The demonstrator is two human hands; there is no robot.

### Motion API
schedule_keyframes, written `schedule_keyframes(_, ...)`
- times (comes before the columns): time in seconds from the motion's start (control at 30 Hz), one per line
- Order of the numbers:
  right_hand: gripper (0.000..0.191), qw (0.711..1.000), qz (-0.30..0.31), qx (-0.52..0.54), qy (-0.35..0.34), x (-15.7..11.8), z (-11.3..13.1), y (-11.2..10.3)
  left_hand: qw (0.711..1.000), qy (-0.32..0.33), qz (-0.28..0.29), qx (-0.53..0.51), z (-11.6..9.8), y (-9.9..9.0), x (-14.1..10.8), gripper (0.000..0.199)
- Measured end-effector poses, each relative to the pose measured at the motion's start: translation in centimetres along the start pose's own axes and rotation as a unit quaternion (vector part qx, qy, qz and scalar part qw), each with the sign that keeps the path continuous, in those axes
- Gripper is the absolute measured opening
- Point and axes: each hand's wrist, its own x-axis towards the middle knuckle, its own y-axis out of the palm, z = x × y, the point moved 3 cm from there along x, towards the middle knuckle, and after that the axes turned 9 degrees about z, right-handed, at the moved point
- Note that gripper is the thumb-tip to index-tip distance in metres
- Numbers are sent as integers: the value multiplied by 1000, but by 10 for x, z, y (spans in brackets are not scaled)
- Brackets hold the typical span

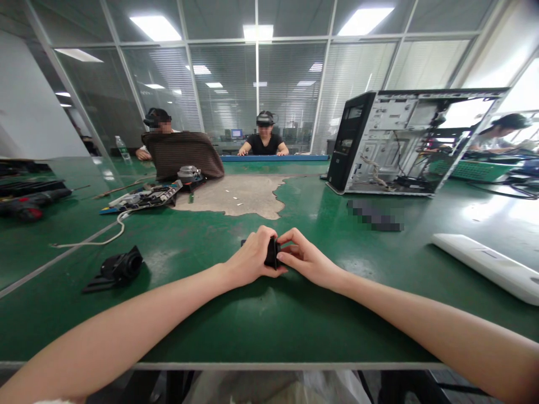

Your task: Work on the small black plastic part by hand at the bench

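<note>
Left hand (252,259) and right hand (304,259) both closed around a small black part (272,253), pinched between them just above the green table (261,320).

On the worktop (261,325), the left hand (248,261) and right hand (309,261) meet at the middle around a small part (272,253). A fan housing (120,268) lies to their left; behind it — a circuit board (143,197). An open computer case (404,140) stands behind to the right — a flat panel (488,266) lies before it.
</note>
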Motion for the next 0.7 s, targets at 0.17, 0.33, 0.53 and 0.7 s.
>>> schedule_keyframes(0.17,25,999,33,-9,4,-4,1,1,1000,1,6,15,0,0,-2,54)
schedule_keyframes(0.33,19,999,31,29,-12,-5,3,2,1000,0,7,23,0,1,-1,54)
schedule_keyframes(0.53,25,999,19,35,-2,-1,-2,0,1000,-5,11,17,-1,0,0,55)
schedule_keyframes(0.7,30,997,54,60,4,-2,-4,1,1000,-4,12,23,-1,1,-2,53)
